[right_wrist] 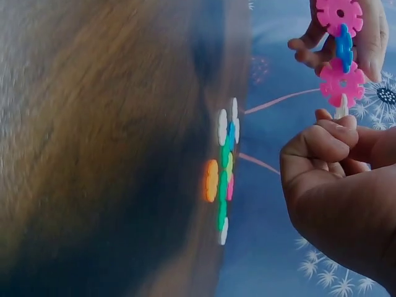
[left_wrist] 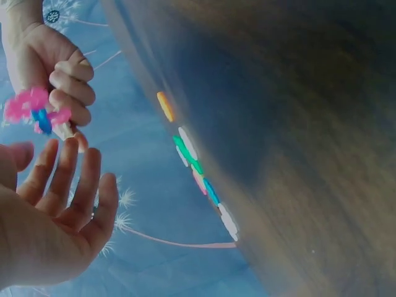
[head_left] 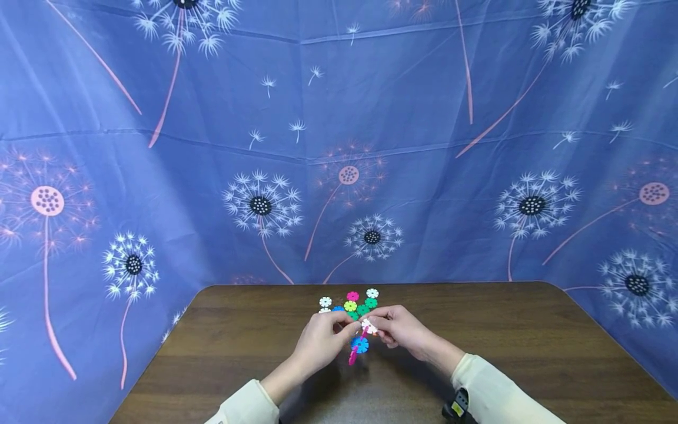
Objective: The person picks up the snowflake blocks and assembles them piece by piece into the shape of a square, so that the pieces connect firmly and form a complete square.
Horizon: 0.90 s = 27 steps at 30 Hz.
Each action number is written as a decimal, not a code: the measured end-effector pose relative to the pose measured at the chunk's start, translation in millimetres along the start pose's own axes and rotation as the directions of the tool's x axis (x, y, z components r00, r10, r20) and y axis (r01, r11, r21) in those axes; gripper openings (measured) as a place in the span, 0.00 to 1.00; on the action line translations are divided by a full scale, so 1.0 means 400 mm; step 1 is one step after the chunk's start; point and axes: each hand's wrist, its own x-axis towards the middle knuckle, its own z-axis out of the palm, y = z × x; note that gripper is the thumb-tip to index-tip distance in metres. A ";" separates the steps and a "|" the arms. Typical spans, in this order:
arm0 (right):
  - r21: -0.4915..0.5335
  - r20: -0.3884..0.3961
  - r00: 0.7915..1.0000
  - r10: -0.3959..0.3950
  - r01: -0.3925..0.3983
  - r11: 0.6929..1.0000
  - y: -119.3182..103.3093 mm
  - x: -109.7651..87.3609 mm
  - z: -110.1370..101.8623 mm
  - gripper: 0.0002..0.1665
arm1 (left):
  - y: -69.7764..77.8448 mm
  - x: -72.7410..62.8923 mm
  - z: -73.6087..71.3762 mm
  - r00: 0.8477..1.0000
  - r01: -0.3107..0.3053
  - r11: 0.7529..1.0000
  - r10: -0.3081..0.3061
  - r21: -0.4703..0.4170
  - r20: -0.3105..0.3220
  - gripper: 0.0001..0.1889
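A short chain of notched snowflake discs hangs between the two hands: a white disc, a pink disc, a blue disc and another pink disc. My right hand pinches the white disc between thumb and fingertips, its other fingers curled in, as the right wrist view shows. Close beside the chain is my left hand, with fingers spread loosely and thumb apart. In the left wrist view, nothing lies between that thumb and the fingers.
Farther back on the brown table lie several discs, including a white disc, a yellow disc and a green disc. An orange disc lies nearer. A blue dandelion-print cloth hangs behind the table.
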 end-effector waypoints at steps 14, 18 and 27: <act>-0.141 0.168 0.983 -0.081 0.105 0.984 -0.017 -0.006 0.019 0.17 | 0.010 -0.013 0.021 0.938 0.312 0.861 -0.212 -0.401 0.273 0.10; -0.198 0.132 0.990 -0.052 0.078 0.977 -0.014 0.001 0.012 0.15 | 0.014 -0.015 0.018 0.928 0.348 0.831 -0.240 -0.433 0.286 0.11; -0.535 -0.084 0.987 -0.135 0.069 0.842 0.044 0.035 -0.053 0.08 | 0.016 -0.015 0.003 0.911 0.406 0.818 -0.327 -0.408 0.250 0.13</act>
